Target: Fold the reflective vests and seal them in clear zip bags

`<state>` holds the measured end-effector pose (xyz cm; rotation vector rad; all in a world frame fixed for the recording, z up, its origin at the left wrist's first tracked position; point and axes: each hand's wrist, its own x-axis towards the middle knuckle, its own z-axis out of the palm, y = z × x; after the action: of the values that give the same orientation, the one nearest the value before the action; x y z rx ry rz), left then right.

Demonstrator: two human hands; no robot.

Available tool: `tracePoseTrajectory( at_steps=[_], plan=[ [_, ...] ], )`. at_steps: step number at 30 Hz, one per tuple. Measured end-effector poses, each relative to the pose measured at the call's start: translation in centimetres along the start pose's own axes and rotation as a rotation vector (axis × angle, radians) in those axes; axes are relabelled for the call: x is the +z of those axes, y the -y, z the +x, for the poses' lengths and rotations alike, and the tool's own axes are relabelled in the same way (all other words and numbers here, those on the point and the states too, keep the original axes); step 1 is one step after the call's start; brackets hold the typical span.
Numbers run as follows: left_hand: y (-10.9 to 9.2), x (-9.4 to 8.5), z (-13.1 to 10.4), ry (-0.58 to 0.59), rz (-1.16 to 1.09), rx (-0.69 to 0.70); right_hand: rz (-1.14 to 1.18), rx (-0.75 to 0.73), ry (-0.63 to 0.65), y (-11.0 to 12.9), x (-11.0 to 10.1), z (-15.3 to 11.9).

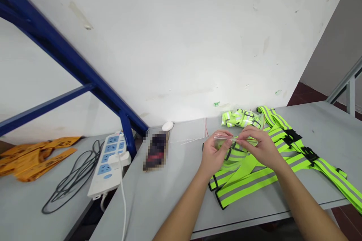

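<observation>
Forearms point(182, 205), fingers point(226, 145) pinching bag point(222, 136), neon straps point(236, 153) inside

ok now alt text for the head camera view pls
A person's left hand and right hand pinch the edge of a clear plastic bag over neon yellow-green reflective straps on a grey table. Another bag of straps lies behind, near the white wall.

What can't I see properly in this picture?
All in the head view:
Held plastic bag: partly hidden by the left hand and right hand.
Dark thing: blurred by big squares.
Yellow-green strap: cut off by the right edge.
Orange strips: cut off by the left edge; print too small.
</observation>
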<state>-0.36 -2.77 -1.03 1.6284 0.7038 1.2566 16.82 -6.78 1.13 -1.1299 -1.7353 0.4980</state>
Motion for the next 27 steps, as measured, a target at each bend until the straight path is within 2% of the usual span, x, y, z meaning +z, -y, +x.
tracePoseTrajectory(
  at_steps=[7, 15, 19, 22, 27],
  plan=[
    [-0.2, -0.1, 0.1, 0.007, 0.031, -0.043, -0.073, -0.036, -0.023, -0.6, 0.0, -0.1],
    [-0.1, 0.3, -0.3, -0.004, 0.07, 0.048, -0.166, -0.153, 0.054, -0.1, -0.6, 0.0],
    [-0.1, 0.1, -0.2, -0.004, 0.022, -0.003, -0.23, -0.206, 0.051, -0.3, -0.6, 0.2],
    [-0.4, -0.1, -0.2, -0.029, 0.048, -0.041, -0.236, -0.18, 0.041, -0.3, -0.6, 0.3],
    [-1.0, 0.5, -0.6, -0.047, 0.089, 0.04, -0.313, -0.201, 0.121, 0.3, -1.1, 0.1]
  ],
)
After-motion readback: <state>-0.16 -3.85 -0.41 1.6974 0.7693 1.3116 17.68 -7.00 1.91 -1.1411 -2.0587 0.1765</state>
